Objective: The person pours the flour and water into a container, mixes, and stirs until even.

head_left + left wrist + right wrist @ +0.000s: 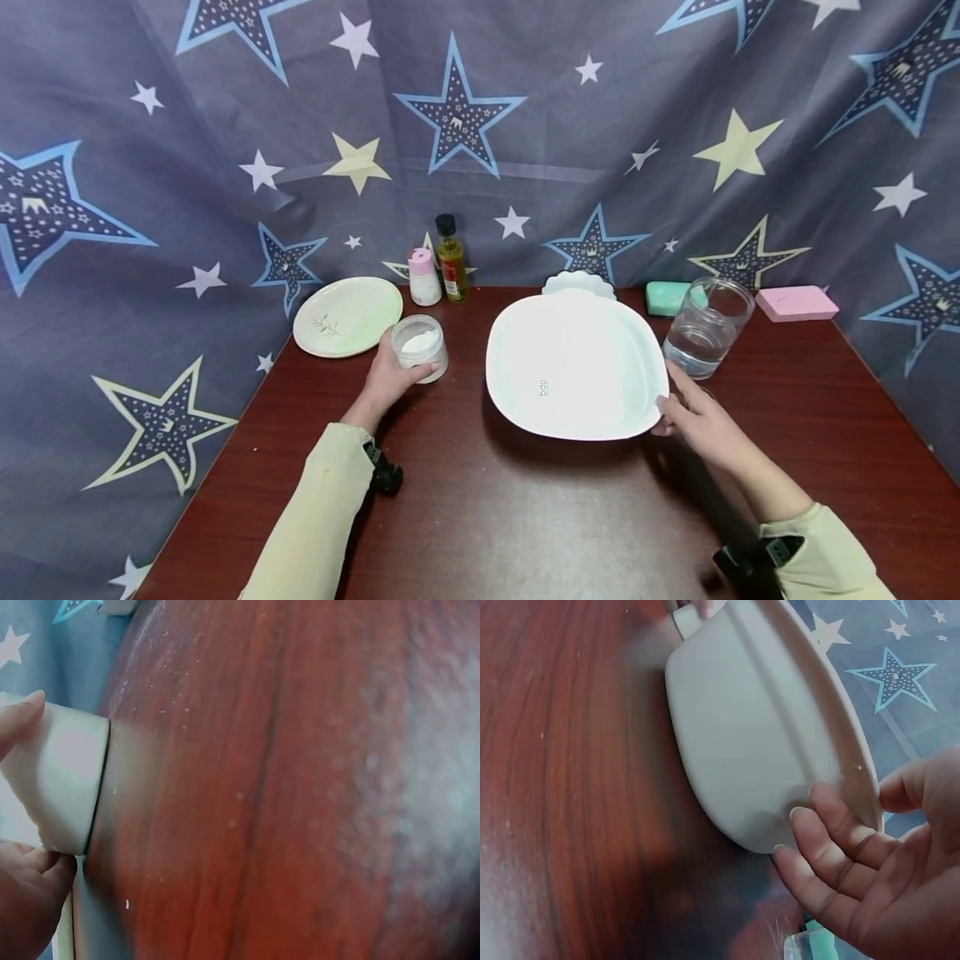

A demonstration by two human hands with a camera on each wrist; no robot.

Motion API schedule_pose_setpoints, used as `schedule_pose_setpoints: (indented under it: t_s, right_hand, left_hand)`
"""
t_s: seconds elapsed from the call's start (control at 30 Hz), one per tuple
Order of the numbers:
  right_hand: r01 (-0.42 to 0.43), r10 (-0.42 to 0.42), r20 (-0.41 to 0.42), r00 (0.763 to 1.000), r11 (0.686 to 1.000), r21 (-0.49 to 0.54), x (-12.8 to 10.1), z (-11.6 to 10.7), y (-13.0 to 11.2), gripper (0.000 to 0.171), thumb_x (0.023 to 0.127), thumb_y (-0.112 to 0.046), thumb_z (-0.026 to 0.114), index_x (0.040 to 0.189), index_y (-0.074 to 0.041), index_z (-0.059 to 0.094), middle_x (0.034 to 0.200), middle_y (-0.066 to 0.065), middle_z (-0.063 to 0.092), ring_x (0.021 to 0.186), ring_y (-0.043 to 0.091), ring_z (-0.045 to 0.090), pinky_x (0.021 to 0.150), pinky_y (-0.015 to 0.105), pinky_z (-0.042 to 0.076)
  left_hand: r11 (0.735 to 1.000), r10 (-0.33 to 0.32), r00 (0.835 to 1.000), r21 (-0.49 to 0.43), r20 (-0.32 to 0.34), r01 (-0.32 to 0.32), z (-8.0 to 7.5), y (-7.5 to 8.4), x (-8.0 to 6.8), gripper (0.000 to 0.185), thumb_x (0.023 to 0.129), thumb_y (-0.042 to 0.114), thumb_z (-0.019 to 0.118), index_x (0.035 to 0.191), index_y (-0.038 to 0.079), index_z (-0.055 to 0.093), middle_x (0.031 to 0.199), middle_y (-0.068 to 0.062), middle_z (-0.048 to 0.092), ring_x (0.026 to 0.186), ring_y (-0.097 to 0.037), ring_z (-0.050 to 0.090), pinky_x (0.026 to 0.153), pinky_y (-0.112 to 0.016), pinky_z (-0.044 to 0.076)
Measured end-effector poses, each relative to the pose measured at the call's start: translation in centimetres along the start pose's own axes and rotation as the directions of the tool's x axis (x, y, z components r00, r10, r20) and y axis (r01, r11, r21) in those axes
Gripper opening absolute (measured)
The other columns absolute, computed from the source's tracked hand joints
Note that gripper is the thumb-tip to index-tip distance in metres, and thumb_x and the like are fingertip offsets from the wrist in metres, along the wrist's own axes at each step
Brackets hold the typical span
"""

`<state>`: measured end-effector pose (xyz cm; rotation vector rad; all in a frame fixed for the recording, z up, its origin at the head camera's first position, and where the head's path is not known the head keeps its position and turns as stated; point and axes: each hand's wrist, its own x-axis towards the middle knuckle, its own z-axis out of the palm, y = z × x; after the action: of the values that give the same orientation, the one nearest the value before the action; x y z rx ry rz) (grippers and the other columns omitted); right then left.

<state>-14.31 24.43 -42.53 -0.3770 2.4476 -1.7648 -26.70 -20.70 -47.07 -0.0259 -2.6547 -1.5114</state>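
Observation:
A small white jar (420, 348) of white powder stands on the dark wooden table (525, 517). My left hand (392, 373) grips it from the near left side. In the left wrist view the jar (64, 780) sits between a fingertip above and the thumb below. A large white bowl (573, 367) is tilted up toward me at the table's middle. My right hand (678, 412) holds its right rim, thumb by the edge. In the right wrist view my fingers (821, 832) lie against the bowl's (735, 727) outer wall under the rim.
A pale green plate (347, 315) lies at the back left, with a pink-capped shaker (424, 277) and an oil bottle (452, 258) beside it. A scalloped white dish (577, 283), a glass jar of water (707, 327), a green sponge (666, 297) and a pink sponge (797, 302) stand behind. A star-printed curtain surrounds the table.

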Motion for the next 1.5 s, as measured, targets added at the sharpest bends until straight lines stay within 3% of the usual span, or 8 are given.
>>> schedule_pose_setpoints:
  t_s: [0.1,0.5,0.7,0.93,1.17,1.5]
  right_hand:
    - [-0.006,0.006,0.002,1.0,0.999,0.048,-0.1,0.1,-0.2,0.059,0.102,0.001,0.039,0.151,0.011,0.008,0.084,0.016,0.055,0.071,0.017,0.06,0.065,0.039,0.057]
    - [-0.032,0.033,-0.005,0.999,0.996,0.078,-0.1,0.3,-0.3,0.06,0.102,0.002,0.039,0.153,0.006,0.009,0.087,0.019,0.059,0.067,0.019,0.06,0.063,0.038,0.056]
    - [-0.054,0.053,0.007,0.999,0.994,0.094,-0.2,0.3,-0.5,0.061,0.102,0.001,0.039,0.154,0.004,0.007,0.086,0.018,0.058,0.067,0.02,0.06,0.064,0.038,0.056]
    - [-0.051,0.051,0.005,0.999,0.995,0.081,-0.1,0.2,-0.4,0.061,0.102,0.001,0.039,0.154,0.005,0.006,0.091,0.024,0.061,0.067,0.02,0.062,0.064,0.039,0.056]
    - [-0.045,0.044,0.008,0.999,0.994,0.096,-0.1,0.2,-0.4,0.061,0.102,0.002,0.038,0.153,0.007,0.006,0.087,0.02,0.06,0.066,0.019,0.062,0.064,0.038,0.056]
    - [-0.051,0.051,0.01,0.999,0.994,0.096,-0.1,0.2,-0.3,0.062,0.101,0.002,0.039,0.153,0.005,0.006,0.087,0.02,0.06,0.066,0.019,0.061,0.064,0.039,0.056]
  left_hand:
    - [1.0,-0.002,1.0,0.001,-0.003,0.002,0.1,0.0,0.0,0.096,0.073,0.021,0.087,0.148,0.003,0.028,0.142,-0.019,0.044,0.129,-0.032,0.041,0.109,-0.044,0.031]
    - [0.997,-0.039,0.999,0.067,-0.021,0.04,0.2,-0.1,0.0,0.099,0.074,0.03,0.086,0.15,0.005,0.028,0.143,-0.018,0.043,0.129,-0.031,0.041,0.108,-0.045,0.032]
    - [0.997,0.014,1.0,0.08,-0.01,-0.013,-0.6,0.7,-0.2,0.096,0.073,0.03,0.087,0.148,0.005,0.032,0.14,-0.017,0.047,0.127,-0.032,0.044,0.106,-0.047,0.033]
    - [0.988,0.118,0.993,0.095,0.014,-0.119,-1.7,3.2,-0.5,0.09,0.071,0.028,0.088,0.143,0.008,0.037,0.135,-0.014,0.051,0.122,-0.03,0.047,0.103,-0.048,0.036]
    - [0.954,0.274,0.961,0.118,0.032,-0.276,-2.0,5.8,-0.9,0.088,0.067,0.024,0.09,0.14,0.01,0.043,0.13,-0.009,0.054,0.117,-0.024,0.05,0.101,-0.045,0.038]
    - [0.865,0.453,0.888,0.207,0.07,-0.458,-1.1,9.9,-1.5,0.086,0.064,0.024,0.091,0.136,0.01,0.047,0.125,-0.008,0.055,0.113,-0.023,0.052,0.096,-0.044,0.041]
